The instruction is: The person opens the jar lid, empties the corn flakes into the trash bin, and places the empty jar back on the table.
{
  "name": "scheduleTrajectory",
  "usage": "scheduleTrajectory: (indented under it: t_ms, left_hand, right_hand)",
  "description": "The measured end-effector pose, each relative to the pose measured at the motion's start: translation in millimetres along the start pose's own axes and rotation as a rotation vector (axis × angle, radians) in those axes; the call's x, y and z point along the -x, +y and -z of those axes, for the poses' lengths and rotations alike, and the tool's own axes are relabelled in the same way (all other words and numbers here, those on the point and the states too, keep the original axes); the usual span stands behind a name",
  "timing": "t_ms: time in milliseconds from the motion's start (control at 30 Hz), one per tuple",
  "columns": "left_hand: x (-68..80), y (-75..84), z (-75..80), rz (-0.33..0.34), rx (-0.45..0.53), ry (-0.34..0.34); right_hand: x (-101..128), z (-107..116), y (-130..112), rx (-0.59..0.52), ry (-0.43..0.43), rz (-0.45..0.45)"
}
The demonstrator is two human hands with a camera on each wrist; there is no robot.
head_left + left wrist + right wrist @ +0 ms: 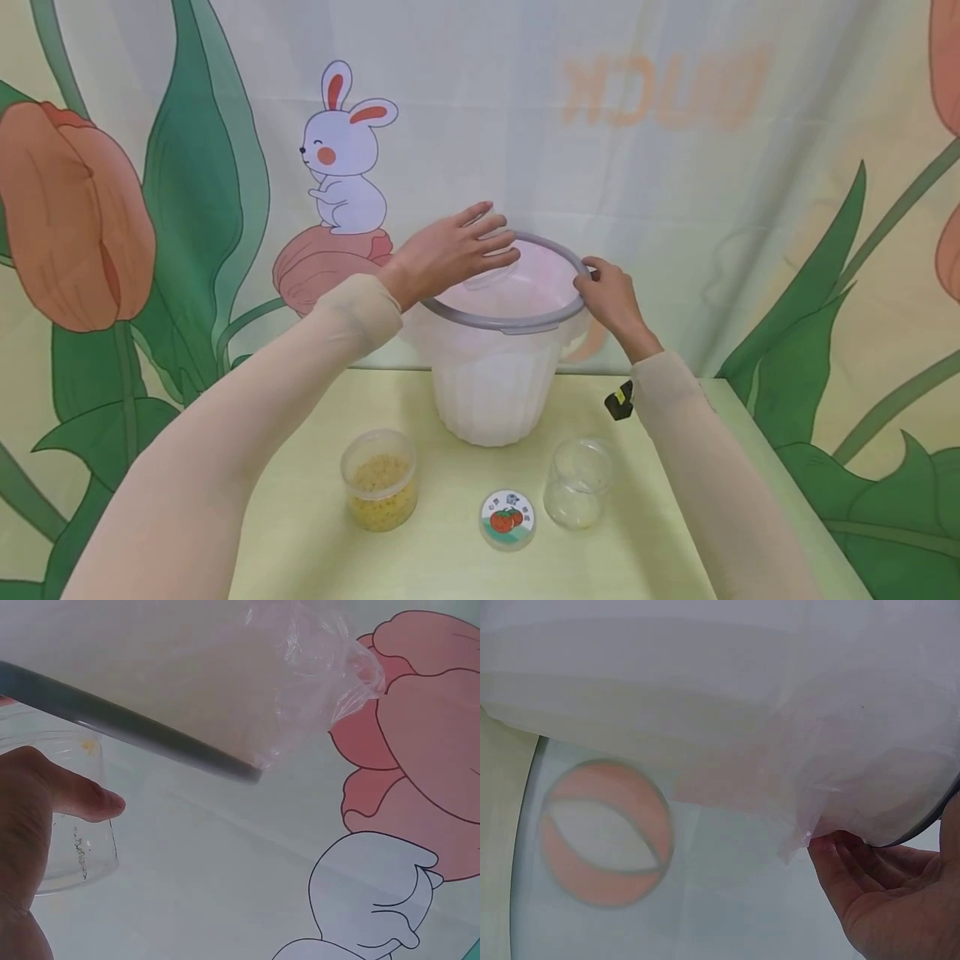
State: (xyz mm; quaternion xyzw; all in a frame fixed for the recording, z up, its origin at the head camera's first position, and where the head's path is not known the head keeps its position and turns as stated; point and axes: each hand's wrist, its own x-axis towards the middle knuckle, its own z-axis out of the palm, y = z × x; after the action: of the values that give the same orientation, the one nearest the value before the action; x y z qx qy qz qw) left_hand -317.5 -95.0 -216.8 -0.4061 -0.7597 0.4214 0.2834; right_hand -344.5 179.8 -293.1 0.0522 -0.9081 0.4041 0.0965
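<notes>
We see the white bin (495,392) at the table's far middle (pink liner inside). Right hand (611,293) pinches its grey rim (502,321) on the right; left hand (450,250) lies flat, fingers straight, over the far-left rim.

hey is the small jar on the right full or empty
Nearly empty: the clear jar shows only a few yellowish crumbs at the bottom, and its lid lies beside it.

1. A printed cloth backdrop (675,167) fills the upper frame, pale, with faint mirrored orange lettering (667,87) at upper right.
2. A cartoon rabbit (345,150) sits left of centre.
3. Orange tulips (71,217) and green leaves (202,192) flank both edges.
4. A pale yellow-green table (315,533) spans the bottom, evenly lit.
</notes>
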Motion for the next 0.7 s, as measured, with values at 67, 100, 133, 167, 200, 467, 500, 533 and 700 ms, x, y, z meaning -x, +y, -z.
scheduleTrajectory:
  t_ms: [67,100,133,167,200,467,500,533,700]
  left_hand:
    - [1.2,0.1,-0.7,0.016,0.016,0.004]
    - [1.8,0.1,-1.0,0.026,0.027,0.009]
    - [2.4,0.0,-1.3,0.038,0.04,0.013]
    - [3.2,-0.1,-1.5,0.051,0.054,0.019]
    - [3.9,-0.3,-1.9,0.066,0.072,0.026]
    - [8.2,-3.0,-4.1,0.197,0.256,0.068]
    - [8.7,-3.7,-4.5,0.211,0.266,0.072]
    - [9.1,-4.5,-5.1,0.227,0.276,0.077]
    - [11.5,-8.2,-5.7,0.296,0.321,0.112]
  right_hand:
    - [-0.1,-0.5,0.1,0.001,0.0,-0.003]
    - [-0.3,-0.7,0.2,0.003,-0.001,-0.002]
    - [-0.7,-1.1,0.3,0.004,0.0,-0.001]
    - [-1.1,-1.4,0.6,0.004,0.002,-0.001]
    - [-1.5,-1.6,0.6,0.003,0.005,0.001]
    - [-2.2,-2.5,0.8,0.015,0.014,0.003]
    - [-2.0,-2.3,0.9,0.016,0.015,0.0]
    - [-1.8,-2.2,0.8,0.018,0.013,-0.001]
    - [-1.8,-1.7,0.7,0.017,0.006,-0.004]
